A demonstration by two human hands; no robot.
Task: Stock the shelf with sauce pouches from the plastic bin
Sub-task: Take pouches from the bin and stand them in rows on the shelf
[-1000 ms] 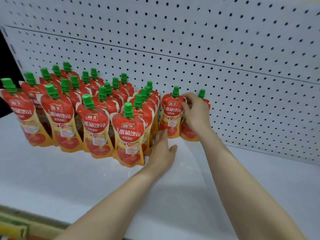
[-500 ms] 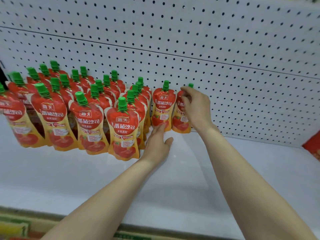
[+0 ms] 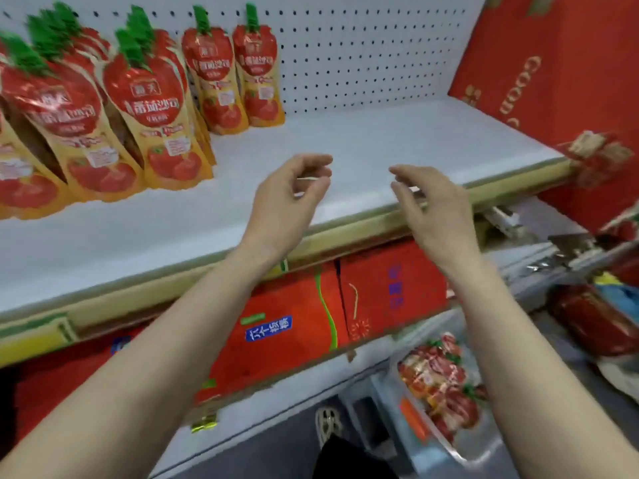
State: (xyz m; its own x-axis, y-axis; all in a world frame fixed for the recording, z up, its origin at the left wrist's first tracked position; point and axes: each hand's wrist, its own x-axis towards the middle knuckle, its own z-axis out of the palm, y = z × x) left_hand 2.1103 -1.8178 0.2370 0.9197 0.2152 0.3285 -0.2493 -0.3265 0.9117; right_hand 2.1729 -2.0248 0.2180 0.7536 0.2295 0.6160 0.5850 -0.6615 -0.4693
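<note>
Red and yellow sauce pouches with green caps stand in rows at the left of the white shelf (image 3: 363, 143). The two rightmost pouches (image 3: 257, 76) stand side by side against the pegboard. My left hand (image 3: 287, 198) hovers over the shelf's front part, fingers curled loosely and holding nothing. My right hand (image 3: 432, 205) is over the shelf's front edge, fingers apart and empty. Both hands are well clear of the pouches. Low at the right, a clear plastic bin (image 3: 442, 392) holds more red pouches.
A red carton (image 3: 553, 63) stands at the shelf's right end. Red boxes (image 3: 297, 326) fill the shelf below. The shelf's yellow front lip (image 3: 345, 233) runs under my wrists. Packaged goods (image 3: 587, 316) lie at the far right.
Both hands have let go of the pouches and pulled back to the shelf's front. The view has swung down and right, bringing the lower shelf and the bin into sight.
</note>
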